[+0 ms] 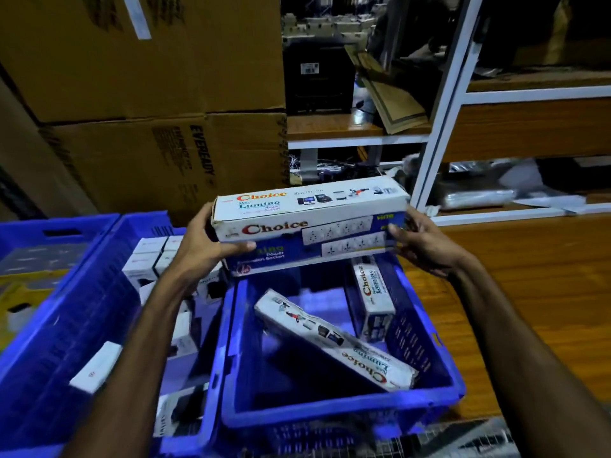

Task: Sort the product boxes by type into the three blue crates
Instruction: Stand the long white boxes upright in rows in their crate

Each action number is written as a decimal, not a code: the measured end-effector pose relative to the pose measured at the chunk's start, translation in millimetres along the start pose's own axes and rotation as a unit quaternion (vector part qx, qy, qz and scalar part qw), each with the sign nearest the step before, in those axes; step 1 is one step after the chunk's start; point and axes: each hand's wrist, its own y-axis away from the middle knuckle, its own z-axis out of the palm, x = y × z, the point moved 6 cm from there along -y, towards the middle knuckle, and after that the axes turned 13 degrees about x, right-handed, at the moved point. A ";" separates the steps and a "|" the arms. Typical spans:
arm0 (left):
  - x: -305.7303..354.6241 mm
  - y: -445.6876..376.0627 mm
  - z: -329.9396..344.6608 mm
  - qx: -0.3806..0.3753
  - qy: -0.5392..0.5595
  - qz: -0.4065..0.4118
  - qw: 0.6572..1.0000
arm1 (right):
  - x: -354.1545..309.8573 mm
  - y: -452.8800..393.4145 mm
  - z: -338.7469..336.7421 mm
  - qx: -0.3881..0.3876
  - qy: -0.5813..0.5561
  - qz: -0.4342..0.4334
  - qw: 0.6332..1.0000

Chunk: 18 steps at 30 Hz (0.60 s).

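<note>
Crates of blue plastic run across the view; the left crate point(29, 233), at the frame's edge, holds dim grey and yellow packs I can't quite identify; the middle crate point(109, 292) holds small white boxes point(145, 259); the right crate point(429, 355) holds two long Choice boxes — one lying slantwise point(334, 342), one standing against the far-right wall point(373, 302). Above that right crate a third Choice socket box point(310, 223) is held level, clear of the rim; the left hand point(201, 246) grips its left end, thumb across the front face; the right hand point(420, 242) clasps the right end, fingers curled round the corner. Stacked cardboard cartons point(139, 94) stand behind, a white shelf frame point(443, 104) to the right. Judging the risk: the slanted box takes up much of the floor — set down flat, the held one would likely rest crooked on it and tip or slide against the wall.
</note>
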 end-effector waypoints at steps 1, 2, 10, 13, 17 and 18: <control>5.9 9.0 0.3 0.011 -0.017 0.008 1.000 | 4.6 -9.0 -1.5 0.047 0.029 -0.006 0.998; 10.1 16.7 0.7 0.023 -0.040 0.015 0.999 | 9.7 -16.1 -1.5 0.093 0.062 -0.015 0.994; 56.3 89.0 23.6 0.171 -0.266 0.060 0.947 | 19.9 -27.2 35.3 0.148 0.153 -0.027 0.977; 57.4 108.7 49.5 0.191 -0.271 0.042 0.942 | 29.9 -36.9 48.9 0.092 0.155 0.022 0.983; 44.6 113.1 83.1 0.194 -0.300 0.003 0.934 | 44.6 -38.6 66.6 0.048 0.091 0.100 0.990; 43.3 112.9 91.4 0.193 -0.305 -0.003 0.933 | 47.7 -38.9 69.3 0.042 0.091 0.107 0.989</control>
